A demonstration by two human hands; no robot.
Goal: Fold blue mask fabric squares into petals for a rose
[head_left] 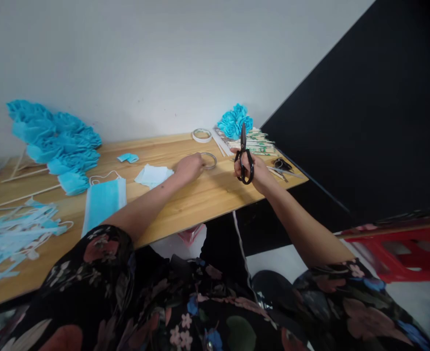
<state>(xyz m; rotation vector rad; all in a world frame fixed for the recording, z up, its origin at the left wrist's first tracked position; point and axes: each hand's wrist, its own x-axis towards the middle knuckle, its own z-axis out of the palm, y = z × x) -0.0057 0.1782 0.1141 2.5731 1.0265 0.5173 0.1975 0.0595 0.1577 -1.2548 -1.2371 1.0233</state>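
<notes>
My left hand (190,167) is over the middle of the table, fingers closed on the near edge of a thin roll of tape (215,158). My right hand (259,170) holds black-handled scissors (244,155), blades pointing up and seemingly together. White cut pieces of sheet (152,175) lie just left of my left hand. A blue face mask (103,200) with ear loops rests farther left, partly covered by my forearm. Behind the scissors are blue crumpled flowers (233,122) on a bundle of wrapped sticks (254,142).
A wider white tape roll (201,140) lies near the wall. Blue ruffled flowers (59,141) on sticks stand at the left, above a heap of cut strips (13,234). Small black items (282,165) sit by the right table edge. A red plastic stool (404,248) stands at right.
</notes>
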